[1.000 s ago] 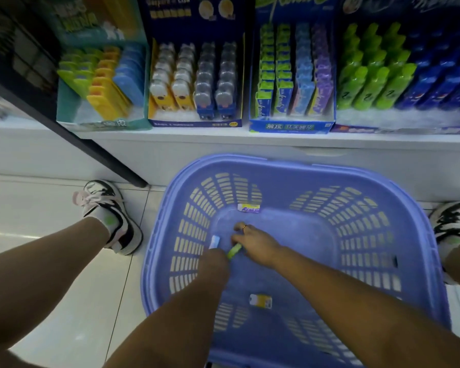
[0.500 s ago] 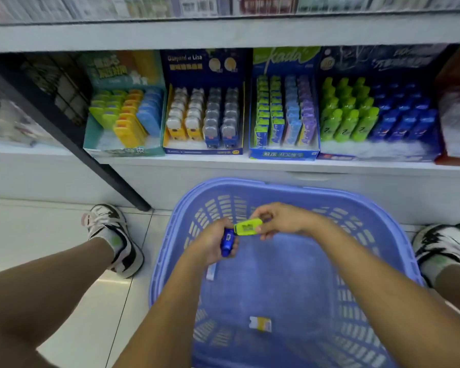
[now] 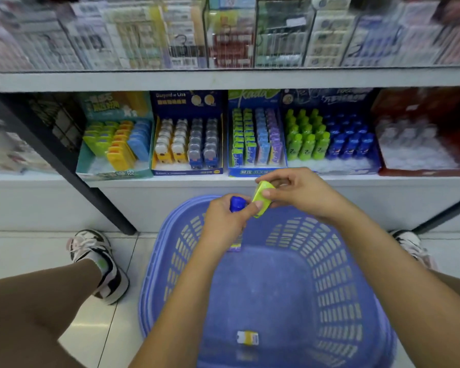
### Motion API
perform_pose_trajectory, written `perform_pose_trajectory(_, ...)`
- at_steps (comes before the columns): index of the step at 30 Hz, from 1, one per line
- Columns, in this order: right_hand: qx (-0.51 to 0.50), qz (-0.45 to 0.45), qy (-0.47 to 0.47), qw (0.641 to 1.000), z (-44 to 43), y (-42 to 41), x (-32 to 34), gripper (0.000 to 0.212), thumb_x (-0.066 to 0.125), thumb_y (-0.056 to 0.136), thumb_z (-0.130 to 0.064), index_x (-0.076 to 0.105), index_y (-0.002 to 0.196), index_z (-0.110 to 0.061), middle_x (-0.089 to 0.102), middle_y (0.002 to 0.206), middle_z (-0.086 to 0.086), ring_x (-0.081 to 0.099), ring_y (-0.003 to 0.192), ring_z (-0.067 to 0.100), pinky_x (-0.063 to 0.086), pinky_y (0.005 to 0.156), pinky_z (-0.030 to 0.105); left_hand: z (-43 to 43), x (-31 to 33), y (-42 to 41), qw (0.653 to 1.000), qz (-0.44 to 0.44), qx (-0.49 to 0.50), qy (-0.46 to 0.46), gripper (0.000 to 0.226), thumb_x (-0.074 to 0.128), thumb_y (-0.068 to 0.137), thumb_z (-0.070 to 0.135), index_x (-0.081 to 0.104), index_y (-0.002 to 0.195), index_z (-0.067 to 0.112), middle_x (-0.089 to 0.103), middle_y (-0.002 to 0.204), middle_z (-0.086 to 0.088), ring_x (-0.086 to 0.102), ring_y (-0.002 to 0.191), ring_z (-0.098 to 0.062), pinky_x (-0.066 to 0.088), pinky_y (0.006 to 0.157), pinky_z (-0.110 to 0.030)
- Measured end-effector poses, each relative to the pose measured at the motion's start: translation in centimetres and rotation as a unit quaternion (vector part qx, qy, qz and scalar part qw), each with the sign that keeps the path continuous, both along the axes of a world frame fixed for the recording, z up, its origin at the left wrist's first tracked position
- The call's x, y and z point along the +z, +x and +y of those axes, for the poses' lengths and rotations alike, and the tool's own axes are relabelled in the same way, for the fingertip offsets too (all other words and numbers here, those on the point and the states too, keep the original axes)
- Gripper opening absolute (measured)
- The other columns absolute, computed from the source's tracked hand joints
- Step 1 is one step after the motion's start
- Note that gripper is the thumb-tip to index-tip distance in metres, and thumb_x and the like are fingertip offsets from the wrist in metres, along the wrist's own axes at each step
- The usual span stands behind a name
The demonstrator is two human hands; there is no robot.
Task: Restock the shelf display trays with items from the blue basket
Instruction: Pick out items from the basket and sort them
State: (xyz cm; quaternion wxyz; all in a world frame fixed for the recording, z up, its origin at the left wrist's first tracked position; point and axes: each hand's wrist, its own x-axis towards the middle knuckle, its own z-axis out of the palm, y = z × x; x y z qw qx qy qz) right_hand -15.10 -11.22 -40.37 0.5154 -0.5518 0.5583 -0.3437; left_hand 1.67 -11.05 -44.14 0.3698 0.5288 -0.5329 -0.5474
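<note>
A lime-green item (image 3: 261, 198) and a dark blue item (image 3: 237, 203) are hovering above the blue basket's (image 3: 337, 266) far rim. A small yellow-and-white item (image 3: 247, 337) is lying flat on the basket's floor, near its front wall.

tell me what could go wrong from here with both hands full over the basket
1. The right hand pinches the green item only by its edges, and the left thumb touches it too; it could slip and drop back into the blue basket.
2. The left hand holds the blue item near the green one, so swapping grips might knock one loose.
3. The yellow item left in the basket could get overlooked.
</note>
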Motion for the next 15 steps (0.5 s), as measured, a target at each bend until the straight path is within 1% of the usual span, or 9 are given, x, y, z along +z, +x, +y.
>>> perform_pose_trajectory(2,-0.049,-0.006,-0.025,0.998,-0.2,-0.7,0.8,0.029,0.067,0.081,0.002,0.063,0.110,0.000,0.065,0.085,0.012,0.065,0.071,0.015,0.058,0.071,0.024,0.2,0.2,-0.7,1.000,0.015,0.010,-0.010,0.008,0.070,0.084,0.021,0.063,0.082,0.016,0.049,0.051,0.005,0.041,0.039,-0.004,0.038,0.042,-0.016)
perform_pose_trajectory(5,-0.101,-0.006,-0.087,0.991,-0.8,-1.6,2.2,0.022,0.073,0.075,-0.001,0.066,0.091,-0.015,0.065,0.075,0.002,0.064,0.062,0.007,0.058,0.066,0.023,-0.2,0.3,-0.7,0.996,0.055,0.061,0.029,0.017,0.060,0.091,0.027,0.061,0.084,0.011,0.053,0.055,0.002,0.047,0.041,-0.005,0.042,0.044,-0.016)
perform_pose_trajectory(8,-0.108,0.029,-0.162,0.980,-1.6,-1.0,3.4,0.019,0.076,0.075,-0.011,0.069,0.087,-0.024,0.066,0.072,-0.007,0.062,0.062,0.004,0.056,0.059,0.020,-1.3,1.3,0.7,0.972,0.178,0.123,0.092,0.028,0.046,0.097,0.029,0.061,0.083,0.010,0.054,0.049,0.005,0.049,0.042,-0.008,0.041,0.045,-0.021)
perform_pose_trajectory(10,-0.092,0.014,-0.188,0.978,-2.3,0.8,3.9,0.021,0.075,0.076,-0.010,0.068,0.088,-0.026,0.066,0.075,-0.003,0.062,0.065,0.008,0.056,0.062,0.022,-2.0,2.4,2.3,0.942,0.280,0.146,0.116,0.034,0.037,0.100,0.028,0.060,0.084,0.008,0.053,0.049,0.004,0.048,0.042,-0.008,0.041,0.043,-0.020)
perform_pose_trajectory(12,-0.074,0.009,-0.208,0.975,-3.2,3.3,4.0,0.024,0.074,0.077,-0.007,0.065,0.088,-0.026,0.066,0.078,-0.004,0.062,0.069,0.010,0.056,0.067,0.024,-2.4,3.3,4.5,0.917,0.348,0.163,0.106,0.036,0.031,0.099,0.023,0.060,0.088,0.004,0.053,0.053,0.001,0.048,0.045,-0.009,0.040,0.045,-0.019)
perform_pose_trajectory(13,-0.069,0.016,-0.220,0.973,-3.8,4.7,4.1,0.023,0.074,0.078,-0.007,0.065,0.089,-0.026,0.067,0.080,-0.006,0.063,0.071,0.009,0.055,0.069,0.024,-2.6,3.7,5.7,0.910,0.365,0.173,0.094,0.035,0.030,0.097,0.020,0.060,0.091,0.003,0.052,0.056,0.000,0.047,0.048,-0.010,0.040,0.048,-0.020)
perform_pose_trajectory(15,-0.064,0.033,-0.240,0.968,-5.1,7.9,4.4,0.021,0.073,0.078,-0.010,0.064,0.092,-0.023,0.066,0.084,-0.007,0.064,0.076,0.010,0.054,0.072,0.024,-2.8,4.1,8.1,0.903,0.369,0.207,0.073,0.033,0.029,0.094,0.015,0.060,0.095,0.003,0.048,0.064,-0.001,0.044,0.054,-0.012,0.038,0.052,-0.020)
